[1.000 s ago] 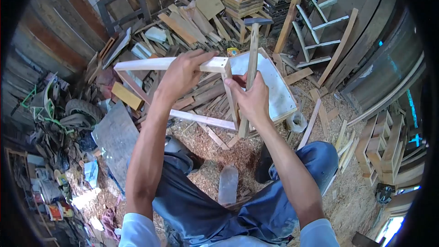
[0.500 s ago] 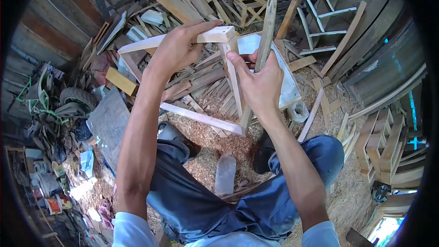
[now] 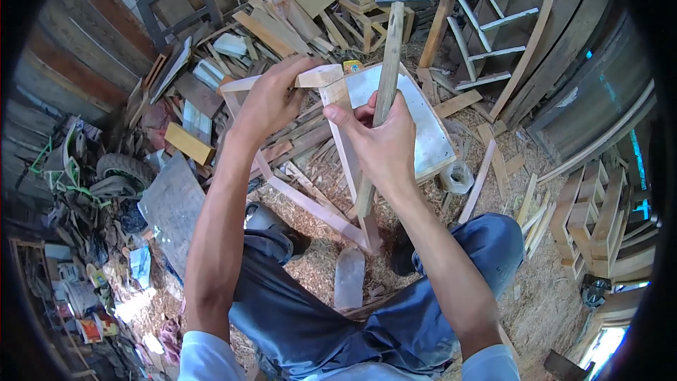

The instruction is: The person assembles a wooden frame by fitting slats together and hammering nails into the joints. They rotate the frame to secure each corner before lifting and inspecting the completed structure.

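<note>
A pale wooden frame (image 3: pixel 343 148) is held up between my knees, its lower corner close to the sawdust floor. My left hand (image 3: pixel 271 99) is wrapped over the frame's top rail, near the upper corner. In my right hand (image 3: pixel 381 134) is a hammer (image 3: pixel 389 56), gripped by its wooden handle with the metal head pointing up and away. The right thumb rests against the frame's upright. The fingers of my left hand are partly hidden behind the rail.
Behind the frame stands a box with a pale panel (image 3: pixel 423 127). Scrap boards (image 3: pixel 282 25) are heaped at the back, and a yellow block (image 3: pixel 189 142) lies to the left. A clear plastic piece (image 3: pixel 349 279) lies between my feet. Small wooden racks (image 3: pixel 585 222) stand at right.
The frame has shifted slightly left and toward me, and its lower corner sits lower in view. The hammer has moved left with my right hand. Both grips stay the same.
</note>
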Demonstrator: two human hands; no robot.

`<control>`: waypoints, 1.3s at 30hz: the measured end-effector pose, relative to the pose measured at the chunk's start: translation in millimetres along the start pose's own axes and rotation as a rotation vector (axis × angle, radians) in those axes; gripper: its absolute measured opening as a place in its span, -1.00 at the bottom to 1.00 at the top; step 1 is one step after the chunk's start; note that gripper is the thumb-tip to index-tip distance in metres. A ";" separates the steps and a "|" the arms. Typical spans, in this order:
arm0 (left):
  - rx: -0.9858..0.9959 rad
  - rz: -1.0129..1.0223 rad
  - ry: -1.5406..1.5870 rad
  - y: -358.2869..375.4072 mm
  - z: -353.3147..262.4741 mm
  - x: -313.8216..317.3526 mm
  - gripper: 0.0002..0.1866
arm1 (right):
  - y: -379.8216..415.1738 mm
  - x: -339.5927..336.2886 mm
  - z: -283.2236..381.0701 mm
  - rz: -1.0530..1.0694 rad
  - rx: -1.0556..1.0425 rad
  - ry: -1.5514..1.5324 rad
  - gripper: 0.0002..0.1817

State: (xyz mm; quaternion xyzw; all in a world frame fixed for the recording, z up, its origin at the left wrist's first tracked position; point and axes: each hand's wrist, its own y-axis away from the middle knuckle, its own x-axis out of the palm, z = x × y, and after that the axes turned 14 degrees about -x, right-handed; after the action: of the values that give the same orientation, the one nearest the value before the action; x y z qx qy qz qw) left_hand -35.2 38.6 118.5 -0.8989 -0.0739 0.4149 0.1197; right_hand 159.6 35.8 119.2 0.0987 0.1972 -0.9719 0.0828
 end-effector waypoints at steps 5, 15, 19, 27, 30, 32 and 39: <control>0.029 -0.090 -0.082 2.0 -3.2 4.1 -0.47 | -1.9 1.6 -23.4 -0.031 0.000 -0.046 -0.35; 0.117 -0.130 -0.112 -2.5 -9.8 17.3 -0.62 | 2.5 -1.2 -21.6 -0.060 -0.071 0.000 -0.52; 0.104 -0.108 -0.112 0.6 -14.1 17.1 -0.61 | 2.5 -1.7 -13.7 -0.084 -0.125 0.053 -0.51; 0.169 -0.126 -0.049 0.6 -8.0 16.3 -0.62 | 1.1 -6.6 -14.8 -0.058 -0.175 0.158 -0.51; 0.097 0.002 -0.054 4.8 -17.9 7.9 -0.62 | 5.8 -16.0 -12.7 0.005 -0.249 0.214 -0.58; 0.114 0.002 -0.065 5.7 -17.1 8.1 -0.59 | 9.8 -21.2 -13.0 0.070 -0.284 0.190 -0.63; -0.017 -0.058 -0.239 22.4 37.9 10.9 -0.55 | 11.9 -33.1 -39.9 0.011 -0.210 0.144 -0.64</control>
State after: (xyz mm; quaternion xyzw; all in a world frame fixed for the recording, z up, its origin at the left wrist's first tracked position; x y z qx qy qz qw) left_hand -56.3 25.5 80.6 -0.8415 -0.1173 0.5149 0.1143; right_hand 200.4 45.0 86.3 0.1601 0.3027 -0.9358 0.0837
